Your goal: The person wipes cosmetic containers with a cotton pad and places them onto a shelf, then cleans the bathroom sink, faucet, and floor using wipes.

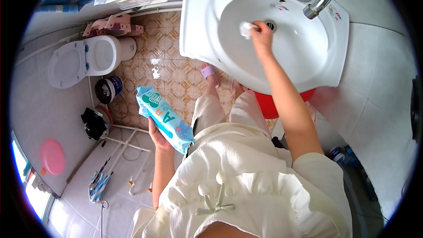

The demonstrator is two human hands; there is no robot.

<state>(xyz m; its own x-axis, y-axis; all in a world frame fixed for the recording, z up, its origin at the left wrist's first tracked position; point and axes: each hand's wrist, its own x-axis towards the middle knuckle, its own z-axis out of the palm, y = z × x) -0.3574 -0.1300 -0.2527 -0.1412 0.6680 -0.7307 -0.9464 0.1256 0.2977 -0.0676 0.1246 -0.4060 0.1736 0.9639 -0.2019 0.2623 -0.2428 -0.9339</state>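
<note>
My left hand [159,137] grips a light-blue soft pack of wet wipes [164,119] from below, out to the left of my body. The pack is tilted, its printed face turned up. Over the white sink basin [308,68], my right hand [263,36] is closed on a crumpled white wipe [247,30]. The wipe pokes out at the fingertips, close to the drain [270,26]. Whether it touches the basin I cannot tell.
A chrome faucet [320,4] arches over the basin's upper right. Beneath the sink is a red basin [266,105]. At the left stand a toilet [103,55] with its lid up, a dark bucket [109,89] and a pink stool [112,26]. White scraps [155,71] lie on the tiled floor.
</note>
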